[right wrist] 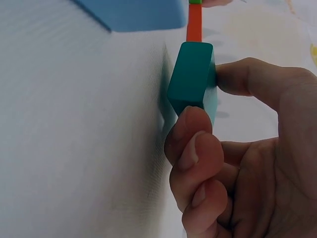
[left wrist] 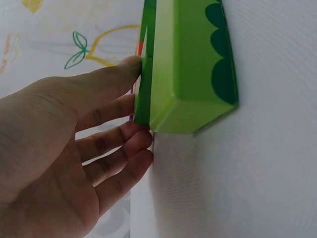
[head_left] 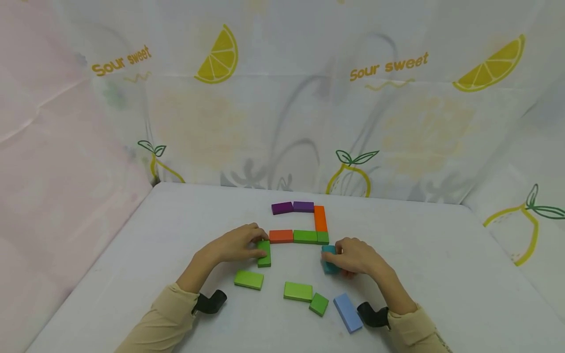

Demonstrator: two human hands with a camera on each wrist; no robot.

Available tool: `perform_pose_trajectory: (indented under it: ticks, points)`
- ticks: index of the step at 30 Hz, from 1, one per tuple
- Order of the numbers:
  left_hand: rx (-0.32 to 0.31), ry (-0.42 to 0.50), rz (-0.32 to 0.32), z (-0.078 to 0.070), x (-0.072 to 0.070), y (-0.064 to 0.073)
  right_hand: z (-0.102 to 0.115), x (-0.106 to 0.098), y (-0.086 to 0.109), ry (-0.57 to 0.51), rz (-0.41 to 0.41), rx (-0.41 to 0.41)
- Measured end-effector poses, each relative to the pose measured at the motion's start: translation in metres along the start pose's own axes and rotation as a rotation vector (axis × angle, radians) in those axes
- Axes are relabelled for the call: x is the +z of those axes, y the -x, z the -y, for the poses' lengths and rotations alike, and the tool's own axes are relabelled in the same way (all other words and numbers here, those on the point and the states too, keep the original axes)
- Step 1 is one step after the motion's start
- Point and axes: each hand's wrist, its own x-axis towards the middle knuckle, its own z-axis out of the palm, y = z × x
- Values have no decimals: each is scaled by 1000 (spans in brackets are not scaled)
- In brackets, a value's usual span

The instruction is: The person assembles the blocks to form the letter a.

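Observation:
In the head view my left hand pinches an upright-lying green block, thumb on its near part and fingers at its far left end. That block meets the left end of a row made of a red-orange block, a green block and a small green square block. My right hand grips a teal block below the row's right end. In the right wrist view the teal block sits between thumb and fingertips. It looks tilted; whether it touches the table cannot be told.
An orange block runs back from the row to two purple blocks. Nearer me lie a light green block, another light green block, a small green block and a blue block. Patterned cloth hangs behind the table.

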Motion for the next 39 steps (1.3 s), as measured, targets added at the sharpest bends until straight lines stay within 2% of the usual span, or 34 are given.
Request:
perform_pose_trajectory:
  ticks: [12, 28, 39]
  points:
    - [-6, 6, 1, -2, -1, 1, 2, 0, -2, 1, -10, -23]
    - [11, 6, -9, -1, 1, 0, 3, 2, -9, 15, 1, 2]
    - [-3, 8, -14, 0, 1, 0, 7, 3, -12, 16, -4, 11]
